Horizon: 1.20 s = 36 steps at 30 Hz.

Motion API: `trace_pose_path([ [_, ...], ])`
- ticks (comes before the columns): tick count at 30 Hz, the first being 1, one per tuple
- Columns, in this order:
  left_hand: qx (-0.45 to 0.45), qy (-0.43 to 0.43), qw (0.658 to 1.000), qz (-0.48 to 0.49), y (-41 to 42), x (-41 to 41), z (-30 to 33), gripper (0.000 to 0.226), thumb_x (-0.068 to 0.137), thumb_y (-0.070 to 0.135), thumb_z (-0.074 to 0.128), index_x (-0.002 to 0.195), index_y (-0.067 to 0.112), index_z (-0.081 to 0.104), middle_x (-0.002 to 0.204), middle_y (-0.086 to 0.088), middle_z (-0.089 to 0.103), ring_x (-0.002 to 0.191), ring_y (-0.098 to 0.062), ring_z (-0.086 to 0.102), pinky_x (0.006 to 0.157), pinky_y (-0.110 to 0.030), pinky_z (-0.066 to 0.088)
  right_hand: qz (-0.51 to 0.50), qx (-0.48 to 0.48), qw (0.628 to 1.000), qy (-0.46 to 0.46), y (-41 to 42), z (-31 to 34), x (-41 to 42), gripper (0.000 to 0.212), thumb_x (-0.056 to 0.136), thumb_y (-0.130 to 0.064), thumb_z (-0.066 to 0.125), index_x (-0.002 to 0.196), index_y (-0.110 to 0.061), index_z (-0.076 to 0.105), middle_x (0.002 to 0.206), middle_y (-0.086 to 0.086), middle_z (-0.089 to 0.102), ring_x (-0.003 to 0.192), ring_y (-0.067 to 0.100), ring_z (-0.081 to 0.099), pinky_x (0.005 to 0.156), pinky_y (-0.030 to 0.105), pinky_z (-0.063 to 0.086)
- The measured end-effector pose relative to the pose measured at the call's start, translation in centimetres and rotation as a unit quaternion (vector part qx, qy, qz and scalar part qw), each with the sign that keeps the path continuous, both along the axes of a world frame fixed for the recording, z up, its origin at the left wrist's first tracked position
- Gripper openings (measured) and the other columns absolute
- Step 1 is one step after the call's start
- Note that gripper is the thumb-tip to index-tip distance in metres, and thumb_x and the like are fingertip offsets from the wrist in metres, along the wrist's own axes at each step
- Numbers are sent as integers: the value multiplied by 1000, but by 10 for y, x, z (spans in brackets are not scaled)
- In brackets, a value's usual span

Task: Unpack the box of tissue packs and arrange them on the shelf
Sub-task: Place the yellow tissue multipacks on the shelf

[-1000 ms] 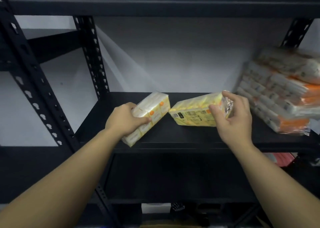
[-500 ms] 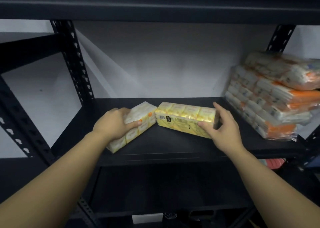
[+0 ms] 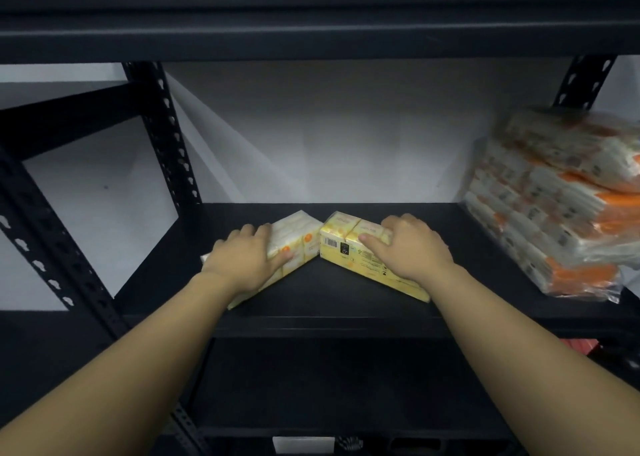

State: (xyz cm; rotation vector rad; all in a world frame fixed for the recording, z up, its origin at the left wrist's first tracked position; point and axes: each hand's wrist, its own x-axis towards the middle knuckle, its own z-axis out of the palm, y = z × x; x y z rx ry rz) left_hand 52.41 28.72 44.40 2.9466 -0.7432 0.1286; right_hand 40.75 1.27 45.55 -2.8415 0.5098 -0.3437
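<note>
Head view: each hand [image 3: 242, 261] [image 3: 412, 251] grips a tissue pack [image 3: 301, 237] [image 3: 349, 247], fingers curled over its top.

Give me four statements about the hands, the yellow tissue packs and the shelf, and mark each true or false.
1. Each hand rests on its own yellow pack: left hand on the left pack, right hand on the right pack. True.
2. Both packs are held up in the air. False: they lie on the shelf.
3. A stack of orange-and-white packs sits at the shelf's right end. True.
4. The yellow packs lie far apart. False: their far ends meet.
</note>
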Motion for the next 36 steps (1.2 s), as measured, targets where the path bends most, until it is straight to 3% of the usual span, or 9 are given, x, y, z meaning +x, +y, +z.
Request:
trace_pose_path([
  [5,-1,1,1000,-25,6,9,1,82,94,79,37,156,25,33,143,-4,52,127,-27,54,104,-48,47,-40,-6,998,53,9,-1,26,90,89,-86,24,138,-17,53,131,6,62,120,31,57,95,49,45],
  [10,6,15,998,-58,10,27,5,78,96,74,42,158,28,30,148,-4,49,129,-26,53,105,-48,47,-18,-65,998,-10,-2,-16,14,84,86,-90,23,116,-23,63,106,-1,62,97,23,57,86,46,45],
  [15,-1,25,996,-82,0,51,7,77,96,72,47,158,29,31,150,-3,48,129,-27,52,104,-49,47,43,-94,990,-92,-10,-25,-3,74,81,-92,33,114,-33,62,103,-9,59,98,18,54,89,42,41],
  [22,-5,13,989,-148,-30,76,8,77,96,74,45,160,33,32,157,0,40,133,-28,49,108,-45,44,54,-90,981,-164,-13,-43,-19,76,68,-83,66,120,-28,64,113,-9,58,105,16,52,97,39,38],
  [27,2,-24,979,-202,-43,84,7,73,98,66,51,159,28,38,154,-4,42,135,-27,44,112,-42,40,47,-89,984,-144,-7,-48,-22,83,57,-83,70,117,-26,65,112,-10,54,107,17,50,99,39,35],
  [30,13,-32,977,-212,-52,76,10,71,99,58,56,159,24,38,157,-6,41,137,-27,44,113,-43,40,45,-90,984,-145,-7,-41,-23,89,55,-92,63,116,-28,65,111,-11,53,107,16,48,99,39,33],
  [33,-61,-25,970,-232,-57,56,10,65,99,57,56,153,22,47,152,-5,47,135,-25,46,113,-42,40,30,-70,989,-126,-14,-27,-22,100,57,-101,52,125,-29,63,120,-10,55,114,16,48,103,42,37],
  [36,-153,-9,951,-269,-65,25,6,56,98,61,53,140,24,60,134,1,59,126,-17,51,106,-37,44,19,-54,996,-61,-28,-17,-23,108,63,-103,42,140,-29,57,142,-6,55,131,19,48,111,45,37],
])
